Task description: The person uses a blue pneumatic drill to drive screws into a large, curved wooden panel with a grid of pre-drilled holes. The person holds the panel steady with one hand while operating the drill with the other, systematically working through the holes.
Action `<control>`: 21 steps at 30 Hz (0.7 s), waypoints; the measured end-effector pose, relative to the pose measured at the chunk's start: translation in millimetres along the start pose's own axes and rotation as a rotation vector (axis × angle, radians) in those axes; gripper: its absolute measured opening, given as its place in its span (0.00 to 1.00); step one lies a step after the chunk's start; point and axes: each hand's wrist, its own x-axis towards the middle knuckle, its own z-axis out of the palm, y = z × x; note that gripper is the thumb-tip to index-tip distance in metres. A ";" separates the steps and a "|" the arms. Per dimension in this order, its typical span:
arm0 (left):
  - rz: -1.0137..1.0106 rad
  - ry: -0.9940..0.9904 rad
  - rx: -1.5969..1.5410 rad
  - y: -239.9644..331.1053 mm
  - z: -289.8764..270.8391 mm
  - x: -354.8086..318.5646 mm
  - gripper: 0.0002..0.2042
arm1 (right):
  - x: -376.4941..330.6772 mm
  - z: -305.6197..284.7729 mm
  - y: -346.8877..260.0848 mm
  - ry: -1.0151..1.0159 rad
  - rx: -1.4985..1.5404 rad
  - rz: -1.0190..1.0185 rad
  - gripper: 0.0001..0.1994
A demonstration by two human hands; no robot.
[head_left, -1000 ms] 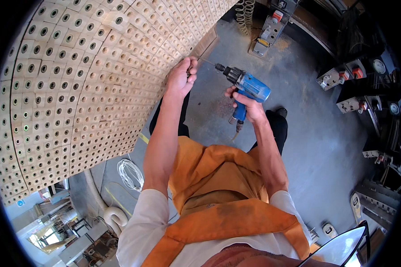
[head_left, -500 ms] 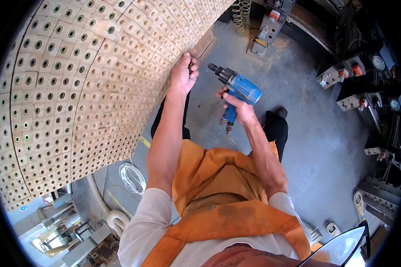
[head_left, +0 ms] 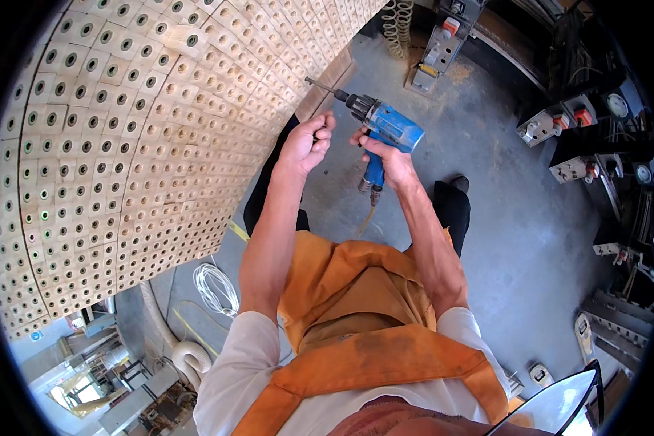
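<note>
My right hand grips a blue air-powered driver by its handle, with a thin hose hanging from the base. Its long bit points up and left toward the wooden blocks; a small piece seems to sit on the tip, too small to name. The tip looks close to the right edge of the blocks, but contact cannot be made out. Just below the bit, my left hand is closed with curled fingers, and what they hold is hidden. Blocks on the left have dark-ringed holes; those nearer me have bare round holes.
A wooden board lies beyond the blocks' right edge. Machine parts with red switches line the right side. A coiled hose hangs at the top. On the left floor are a white cable coil and a ribbed hose.
My left hand has drawn away from the bit's tip, down toward me, leaving the tip exposed. The driver has shifted slightly left, and its hose has swung.
</note>
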 end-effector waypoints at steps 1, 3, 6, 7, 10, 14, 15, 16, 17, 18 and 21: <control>0.039 0.011 -0.027 0.0 -0.5 -3.4 0.08 | 0.9 0.7 0.5 -0.006 0.020 0.003 0.13; 0.096 0.109 -0.035 -0.3 -0.3 -7.8 0.12 | 1.3 1.3 1.8 -0.018 0.058 0.011 0.13; 0.092 0.094 0.022 -1.1 -2.1 -11.4 0.12 | -0.6 -0.8 5.1 -0.019 0.102 0.025 0.13; 0.109 0.108 0.043 -0.5 -1.2 -11.4 0.11 | -3.5 -3.1 5.6 -0.012 0.090 0.021 0.14; 0.176 0.126 0.094 6.2 8.3 -11.1 0.12 | -23.0 -16.9 5.6 -0.010 0.063 0.022 0.14; 0.248 0.082 0.112 18.6 11.5 -6.3 0.12 | -42.7 -37.3 6.6 -0.072 0.097 0.065 0.13; 0.227 0.063 0.119 19.5 11.8 -6.9 0.13 | -44.6 -39.8 7.0 -0.097 0.115 0.080 0.13; 0.207 0.044 0.125 19.4 12.5 -7.2 0.13 | -45.8 -41.8 7.0 -0.121 0.132 0.095 0.13; 0.168 0.024 0.149 15.1 12.8 -9.7 0.13 | -46.4 -43.4 6.7 -0.132 0.150 0.104 0.13; 0.165 0.016 0.156 15.1 11.3 -8.9 0.13 | -46.6 -43.4 7.0 -0.144 0.172 0.111 0.13; 0.159 0.019 0.173 15.0 7.2 -6.4 0.14 | -43.1 -44.7 12.0 -0.144 0.196 0.115 0.14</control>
